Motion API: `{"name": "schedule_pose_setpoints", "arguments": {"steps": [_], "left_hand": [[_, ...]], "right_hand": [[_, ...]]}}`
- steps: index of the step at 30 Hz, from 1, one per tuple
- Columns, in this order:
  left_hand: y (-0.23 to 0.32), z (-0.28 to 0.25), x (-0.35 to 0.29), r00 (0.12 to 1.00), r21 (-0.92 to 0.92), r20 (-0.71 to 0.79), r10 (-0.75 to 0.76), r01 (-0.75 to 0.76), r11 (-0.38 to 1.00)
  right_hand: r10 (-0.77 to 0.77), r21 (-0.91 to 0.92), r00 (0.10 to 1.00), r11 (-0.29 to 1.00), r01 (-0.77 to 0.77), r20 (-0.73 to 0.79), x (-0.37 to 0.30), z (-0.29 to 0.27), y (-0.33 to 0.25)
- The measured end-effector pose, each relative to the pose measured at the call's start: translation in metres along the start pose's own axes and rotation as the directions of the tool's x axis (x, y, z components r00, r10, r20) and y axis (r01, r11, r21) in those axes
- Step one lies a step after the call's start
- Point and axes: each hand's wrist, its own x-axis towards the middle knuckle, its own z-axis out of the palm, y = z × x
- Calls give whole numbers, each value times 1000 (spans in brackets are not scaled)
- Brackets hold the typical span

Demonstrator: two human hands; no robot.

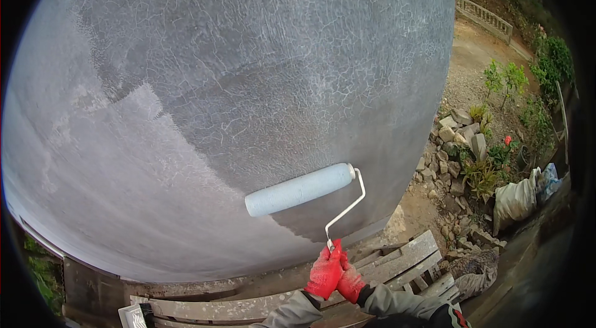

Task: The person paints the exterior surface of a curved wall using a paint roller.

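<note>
A paint roller (299, 190) with a wide pale-blue sleeve and a bent white frame appears to lie against a large grey wall (267, 104). The sleeve is slightly tilted, its right end higher. My left hand (323, 273), in a red glove, is closed around the roller's handle. Close beside it, my right hand (352, 281), gloved in red too, is also wrapped round the handle. Most of the handle is hidden by the gloves. To the left, the wall has a smooth lighter grey coat; above and right it is darker, with fine cracks.
Paint-spattered wooden planks (217, 308) run below my arms, with a white object (132, 315) at their left end. Beyond the wall's right edge lie broken stones (456, 132), plants (506, 80) and a whitish sack (516, 202). A low railing (484, 16) stands farther off.
</note>
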Motion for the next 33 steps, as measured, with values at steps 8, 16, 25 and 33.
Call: {"name": "schedule_pose_setpoints", "arguments": {"steps": [8, 16, 25, 33], "left_hand": [[75, -4, -7, 1000, -36, -9, -23, 22, 999], [169, -3, 14, 976, -308, 89, 201, -165, 937], [-7, 7, -6, 994, 96, 98, -40, 30, 995], [113, 6, 6, 995, -81, 94, 31, -24, 996]], "right_hand": [[5, 100, 1000, 995, -6, 15, -10, 71, -39], [-235, -228, 956, 935, 272, 177, 10, 143, -108], [156, 201, 982, 971, -132, -109, -14, -19, 11], [-175, -106, 984, 978, 178, 37, -4, 74, -55]]}}
